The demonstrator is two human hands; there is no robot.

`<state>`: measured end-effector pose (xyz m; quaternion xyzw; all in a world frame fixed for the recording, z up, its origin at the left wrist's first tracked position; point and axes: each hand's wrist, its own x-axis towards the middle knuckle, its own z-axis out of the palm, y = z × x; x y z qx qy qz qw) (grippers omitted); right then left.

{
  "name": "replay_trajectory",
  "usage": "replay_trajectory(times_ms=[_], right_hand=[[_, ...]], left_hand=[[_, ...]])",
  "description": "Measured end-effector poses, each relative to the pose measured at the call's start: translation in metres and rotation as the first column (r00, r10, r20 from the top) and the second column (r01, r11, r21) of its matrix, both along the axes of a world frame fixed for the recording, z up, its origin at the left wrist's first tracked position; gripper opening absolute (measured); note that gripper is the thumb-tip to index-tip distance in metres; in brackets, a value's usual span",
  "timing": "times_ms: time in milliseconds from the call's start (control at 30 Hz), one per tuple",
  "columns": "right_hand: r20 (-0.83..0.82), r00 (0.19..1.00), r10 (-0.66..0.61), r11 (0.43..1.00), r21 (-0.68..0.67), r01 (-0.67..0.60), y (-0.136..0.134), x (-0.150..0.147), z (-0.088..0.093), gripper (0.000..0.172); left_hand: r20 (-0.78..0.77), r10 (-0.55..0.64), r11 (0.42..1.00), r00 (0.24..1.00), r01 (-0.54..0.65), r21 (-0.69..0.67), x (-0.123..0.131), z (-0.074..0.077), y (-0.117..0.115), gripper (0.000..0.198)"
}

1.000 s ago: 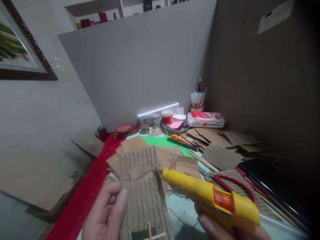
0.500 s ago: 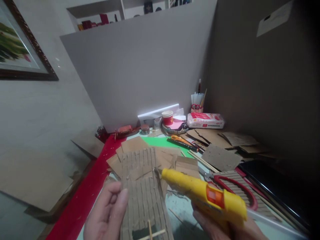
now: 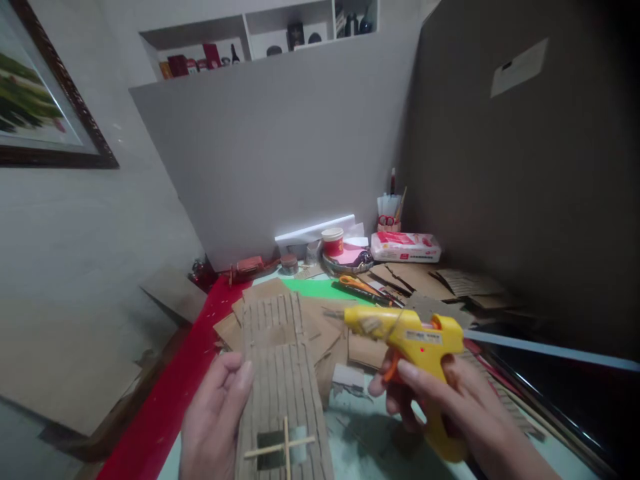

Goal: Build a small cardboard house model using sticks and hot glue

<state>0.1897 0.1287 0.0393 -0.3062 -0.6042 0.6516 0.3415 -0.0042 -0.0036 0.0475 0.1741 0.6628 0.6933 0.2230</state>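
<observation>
My left hand [image 3: 215,417] grips the left edge of a ridged cardboard panel [image 3: 285,393], which has a small square window crossed by two thin sticks near its lower end. My right hand [image 3: 445,413] is wrapped round the handle of a yellow glue gun [image 3: 410,333], one finger on its orange trigger. The gun's nozzle points left and hangs in the air to the right of the panel, apart from it. A white cord [image 3: 550,348] runs from the gun's rear to the right.
Loose cardboard pieces [image 3: 440,283] and a green sheet [image 3: 320,288] cover the table. Orange-handled scissors [image 3: 357,283], a red-and-white cup [image 3: 333,241], a tissue pack [image 3: 405,247] and a pen holder [image 3: 387,213] stand near the grey back board. A red strip [image 3: 175,393] edges the table's left side.
My right hand has lifted the glue gun and swung it level, its nozzle drawing away from the cardboard panel. My left hand has kept its hold on the panel.
</observation>
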Motion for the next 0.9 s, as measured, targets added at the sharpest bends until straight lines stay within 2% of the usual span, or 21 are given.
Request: replay_trajectory(times_ms=[67,133,200,300,433,567,733,900], right_hand=[[-0.056,0.998,-0.007,0.995,-0.104,0.001,0.005,-0.001,0.002,0.050],[-0.035,0.999,-0.019,0.990,-0.138,0.014,0.010,-0.001,0.001,0.053],[0.027,0.999,-0.016,0.996,-0.087,0.019,0.015,0.000,-0.002,0.057],[0.216,0.976,-0.015,0.996,0.085,-0.004,0.023,-0.001,-0.003,0.062],[0.452,0.884,-0.120,0.961,0.277,-0.011,0.032,-0.006,-0.003,0.058],[0.620,0.767,-0.166,0.898,0.416,-0.142,0.038,-0.017,-0.004,0.055],[0.752,0.640,-0.158,0.842,0.441,-0.310,0.043,-0.035,-0.003,0.055],[0.834,0.521,-0.183,0.800,0.435,-0.414,0.048,-0.044,-0.006,0.051]], left_hand=[[-0.015,-0.005,1.000,1.000,0.005,-0.003,-0.005,-0.001,0.000,0.040],[-0.011,-0.004,1.000,1.000,0.004,-0.001,-0.012,-0.003,-0.001,0.041],[0.009,-0.001,1.000,1.000,0.001,0.005,-0.021,-0.005,-0.003,0.044],[0.043,0.032,0.999,0.999,-0.032,0.019,-0.034,-0.007,-0.004,0.045],[0.025,0.046,0.996,0.999,-0.048,0.070,-0.037,-0.004,-0.003,0.039],[-0.002,0.017,0.995,1.000,-0.017,0.098,-0.030,0.001,-0.002,0.028],[-0.030,0.003,0.996,1.000,-0.001,0.086,-0.020,0.004,-0.002,0.019],[-0.044,-0.008,1.000,0.999,0.009,0.015,-0.019,0.002,-0.002,0.024]])
